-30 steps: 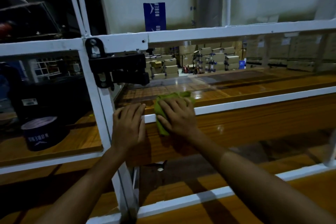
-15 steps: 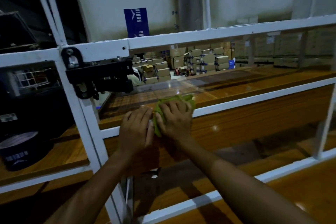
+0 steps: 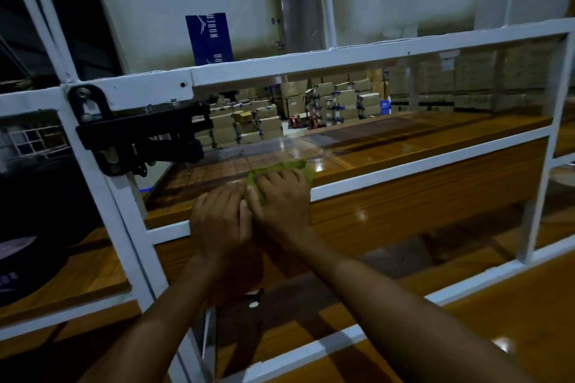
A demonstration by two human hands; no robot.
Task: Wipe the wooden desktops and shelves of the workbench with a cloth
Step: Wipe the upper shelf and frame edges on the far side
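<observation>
A green cloth (image 3: 291, 166) lies bunched on the front edge of the glossy wooden shelf (image 3: 404, 146), mostly covered by my right hand (image 3: 281, 200), which presses down on it with curled fingers. My left hand (image 3: 219, 221) rests beside it, touching the right hand, fingers laid over the white front rail (image 3: 420, 172) and the wooden front board (image 3: 404, 205). Whether the left hand also holds a part of the cloth is hidden.
White metal frame posts (image 3: 102, 193) stand left of my hands, with a black bracket (image 3: 140, 137) bolted on. A dark round tub (image 3: 18, 267) sits on the left shelf. A lower wooden shelf (image 3: 485, 326) runs below. Stacked cardboard boxes (image 3: 342, 102) fill the background.
My left hand slid right along the rail until it touches my right hand. The right hand and cloth stayed on the same shelf edge, and the view shifted right.
</observation>
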